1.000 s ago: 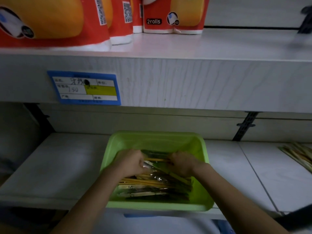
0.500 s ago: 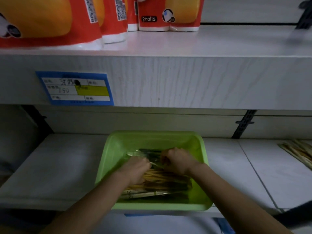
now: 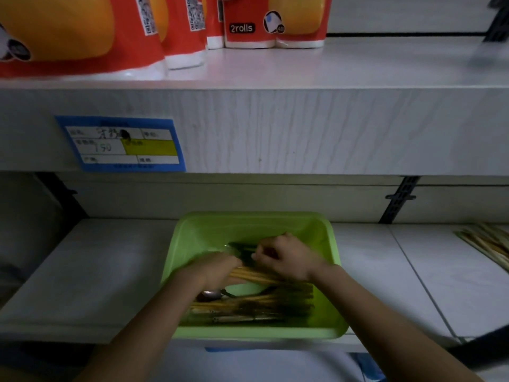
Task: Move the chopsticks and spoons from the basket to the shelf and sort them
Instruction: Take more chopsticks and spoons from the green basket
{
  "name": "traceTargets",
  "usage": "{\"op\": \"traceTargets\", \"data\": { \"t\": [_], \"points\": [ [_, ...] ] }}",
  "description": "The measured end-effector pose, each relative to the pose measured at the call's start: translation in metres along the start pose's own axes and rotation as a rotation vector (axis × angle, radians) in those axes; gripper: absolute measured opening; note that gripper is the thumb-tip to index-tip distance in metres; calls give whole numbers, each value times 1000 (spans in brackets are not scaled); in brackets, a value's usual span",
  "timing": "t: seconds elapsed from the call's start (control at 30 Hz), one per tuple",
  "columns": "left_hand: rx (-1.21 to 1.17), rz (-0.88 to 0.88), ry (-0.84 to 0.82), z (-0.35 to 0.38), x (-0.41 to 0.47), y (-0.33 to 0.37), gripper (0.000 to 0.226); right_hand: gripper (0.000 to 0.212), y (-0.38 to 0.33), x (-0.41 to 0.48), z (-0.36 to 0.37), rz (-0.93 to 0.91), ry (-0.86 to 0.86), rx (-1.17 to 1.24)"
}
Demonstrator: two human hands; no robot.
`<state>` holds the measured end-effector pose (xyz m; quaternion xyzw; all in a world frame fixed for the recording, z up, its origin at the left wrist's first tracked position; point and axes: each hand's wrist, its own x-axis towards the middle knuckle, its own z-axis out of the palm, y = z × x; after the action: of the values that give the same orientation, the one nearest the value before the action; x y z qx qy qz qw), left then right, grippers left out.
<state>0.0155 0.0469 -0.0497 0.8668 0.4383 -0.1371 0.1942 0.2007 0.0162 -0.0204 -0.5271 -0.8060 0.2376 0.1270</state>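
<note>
A green plastic basket [image 3: 187, 244] sits on the lower white shelf [image 3: 104, 266]. Inside lie several wrapped pairs of wooden chopsticks [image 3: 264, 301] and a metal spoon [image 3: 210, 295]. Both hands are down in the basket. My left hand [image 3: 217, 268] is curled over a bundle of yellow chopsticks [image 3: 256, 275]. My right hand [image 3: 286, 257] pinches a dark wrapped pack [image 3: 242, 250] near the basket's middle. What exactly each hand grips is partly hidden by fingers.
More wrapped chopsticks [image 3: 490, 244] lie on the shelf at far right. Red and yellow paper-roll packs [image 3: 275, 20] stand on the upper shelf, whose front edge carries a blue price label [image 3: 121, 144]. A black shelf bracket [image 3: 399, 199] is on the back wall.
Both hands have shifted toward the back of the basket, lifting packs away and uncovering a spoon and a patch of green floor.
</note>
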Motion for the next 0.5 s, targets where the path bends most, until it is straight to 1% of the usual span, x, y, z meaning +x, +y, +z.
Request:
{"op": "traceTargets", "data": {
  "t": [0.07, 0.13, 0.17, 0.2, 0.23, 0.27, 0.33, 0.4, 0.43, 0.5],
  "points": [
    [-35, -25, 55, -4, 2, -5, 23, 20, -5, -2, -4, -37, -38, 119],
    [-42, -31, 92, -9, 3, -6, 20, 24, -7, -5, -5, -64, -125, 203],
    [-44, -33, 109, -12, 3, -6, 19, 24, -8, -6, -3, -78, -171, 202],
    [-47, -36, 133, -14, 4, -6, 19, 19, -7, -7, -1, -88, -212, 168],
    [-52, -39, 163, -16, 4, -5, 18, 13, -6, -7, 2, -107, -242, 103],
    [-56, -41, 194, -17, 4, -5, 18, 11, -4, -7, 5, -128, -260, 3],
    [-57, -49, 233, -17, 4, -4, 21, 30, 0, -6, 13, -98, -331, -210],
    [-59, -57, 251, -16, 4, -4, 25, 49, 3, -5, 19, -29, -447, -391],
    [-58, -57, 262, -15, 3, -3, 25, 51, 4, -5, 22, -10, -485, -454],
    [-46, -47, 287, -14, 1, -1, 25, 48, 4, -7, 28, 5, -505, -519]
  ]
}}
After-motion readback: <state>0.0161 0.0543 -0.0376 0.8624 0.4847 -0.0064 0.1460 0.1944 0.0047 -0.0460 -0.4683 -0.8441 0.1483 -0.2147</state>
